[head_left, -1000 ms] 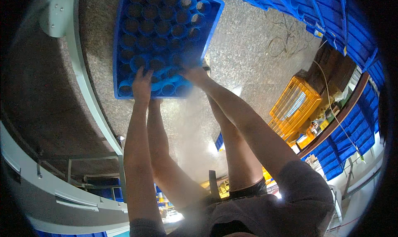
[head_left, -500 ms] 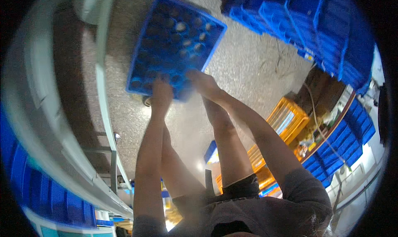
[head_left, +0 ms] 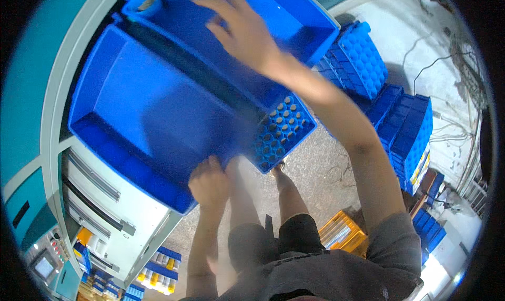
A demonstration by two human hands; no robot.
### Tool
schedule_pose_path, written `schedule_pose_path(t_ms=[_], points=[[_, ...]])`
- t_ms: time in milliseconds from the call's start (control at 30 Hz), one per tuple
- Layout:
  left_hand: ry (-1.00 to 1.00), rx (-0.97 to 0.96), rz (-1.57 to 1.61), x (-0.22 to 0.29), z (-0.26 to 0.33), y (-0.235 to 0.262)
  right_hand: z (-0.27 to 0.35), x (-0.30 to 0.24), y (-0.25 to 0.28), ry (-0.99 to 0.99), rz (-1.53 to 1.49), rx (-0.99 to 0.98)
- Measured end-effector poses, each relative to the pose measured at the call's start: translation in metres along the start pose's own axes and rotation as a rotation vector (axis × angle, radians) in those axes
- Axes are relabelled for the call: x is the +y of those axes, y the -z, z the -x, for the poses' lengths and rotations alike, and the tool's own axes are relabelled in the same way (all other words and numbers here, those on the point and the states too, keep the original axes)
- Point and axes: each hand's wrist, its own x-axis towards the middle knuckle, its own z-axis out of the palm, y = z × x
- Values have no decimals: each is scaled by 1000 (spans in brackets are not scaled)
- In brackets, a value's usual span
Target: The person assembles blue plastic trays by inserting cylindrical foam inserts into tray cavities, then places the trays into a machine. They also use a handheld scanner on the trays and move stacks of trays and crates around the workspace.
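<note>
My right hand (head_left: pixel 239 32) reaches over the far blue bin (head_left: pixel 294 17), its fingers apart and nothing in them. Two light blue cups, the clearer one (head_left: pixel 146 7) with brownish contents, sit by that bin's far left corner, left of my right hand. My left hand (head_left: pixel 209 182) is at the front right edge of the nearer blue bin (head_left: pixel 121 85). Its fingers are curled, and what is in them, if anything, is hidden. Below the bins' right ends, a blue tray of round cells (head_left: pixel 284 124) lies on the floor, many cells holding pale round pieces.
The bins adjoin a white and teal machine (head_left: pixel 105 196) with a small control panel (head_left: pixel 44 261). Stacked blue trays (head_left: pixel 363 59) stand at the right. An orange crate (head_left: pixel 342 231) is on the floor near my legs. Thin cables run along the right-hand floor.
Both hands have left the blue cell tray, which now lies on the floor. They have come up to the blue bins, and the view has shifted to show them and the machine.
</note>
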Motion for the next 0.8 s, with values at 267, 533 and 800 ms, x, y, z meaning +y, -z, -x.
schedule_pose_path(t_ms=[267,533,800], points=[[156,-22,181,1,13,-21,-131,76,-149,48,290,-654],[133,-89,117,3,15,-19,-97,-27,62,-13,322,-603],[192,-230,33,9,13,-9,51,-99,282,-233,203,-908]])
